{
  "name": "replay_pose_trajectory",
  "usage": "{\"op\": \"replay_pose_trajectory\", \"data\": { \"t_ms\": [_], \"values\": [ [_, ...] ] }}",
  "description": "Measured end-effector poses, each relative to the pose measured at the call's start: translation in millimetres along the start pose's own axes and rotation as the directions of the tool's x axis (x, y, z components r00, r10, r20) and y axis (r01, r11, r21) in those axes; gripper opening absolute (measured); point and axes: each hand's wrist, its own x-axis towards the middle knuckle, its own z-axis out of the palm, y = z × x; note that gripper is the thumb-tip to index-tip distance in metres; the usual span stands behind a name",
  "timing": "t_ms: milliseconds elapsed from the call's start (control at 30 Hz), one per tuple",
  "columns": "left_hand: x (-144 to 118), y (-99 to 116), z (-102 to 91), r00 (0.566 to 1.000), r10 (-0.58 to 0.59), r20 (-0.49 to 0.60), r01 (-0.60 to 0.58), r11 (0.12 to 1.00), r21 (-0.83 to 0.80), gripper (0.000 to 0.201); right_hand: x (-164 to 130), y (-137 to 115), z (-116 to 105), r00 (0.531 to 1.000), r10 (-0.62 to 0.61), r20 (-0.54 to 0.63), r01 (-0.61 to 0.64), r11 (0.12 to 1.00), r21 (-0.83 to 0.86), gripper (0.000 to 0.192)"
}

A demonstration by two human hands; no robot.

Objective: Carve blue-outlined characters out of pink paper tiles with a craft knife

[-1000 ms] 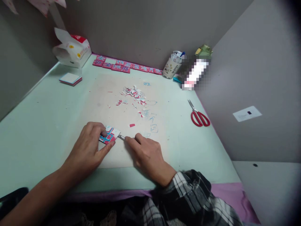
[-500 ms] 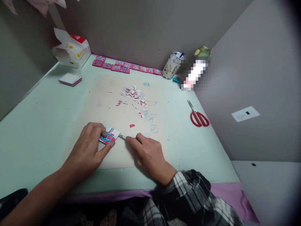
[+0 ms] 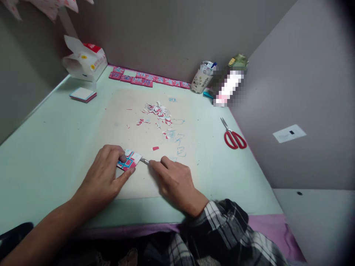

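Grey partition walls box in a pale green bench (image 3: 41,147) with a beige cutting mat (image 3: 133,114) in the middle, and honestly almost nothing has moved over the last second. The left hand (image 3: 107,173) is still pinning the small red-and-blue paper card (image 3: 128,160) flat on the near part of the mat, thumb and fingers closed on its edges. The right hand (image 3: 173,179) is still wrapped around a thin craft knife (image 3: 144,160), tip touching the card's right edge; if anything it slid a hair to the right, so looks like a slow, careful cut in progress. Paper scraps (image 3: 156,112) sit further up the mat, red scissors (image 3: 234,136) lie well off to the right, and a row of finished red cards (image 3: 146,78) lines the back wall.
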Motion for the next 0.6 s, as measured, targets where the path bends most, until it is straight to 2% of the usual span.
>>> {"op": "replay_pose_trajectory", "data": {
  "t_ms": [233, 600],
  "values": [
    [0.7, 1.6, -0.5, 1.0, -0.008, 0.001, 0.008, 1.0, 0.009, 0.018, 10.6, -1.5, 3.0, 1.0, 0.011, 0.014, -0.011, 1.0, -0.006, 0.023],
    [-0.4, 1.4, -1.6, 0.998, -0.058, 0.025, 0.059, 0.997, -0.055, 0.019, 4.9, 2.0, -0.6, 1.0, -0.002, 0.03, 0.002, 1.0, 0.013, 0.024]
  ]
}}
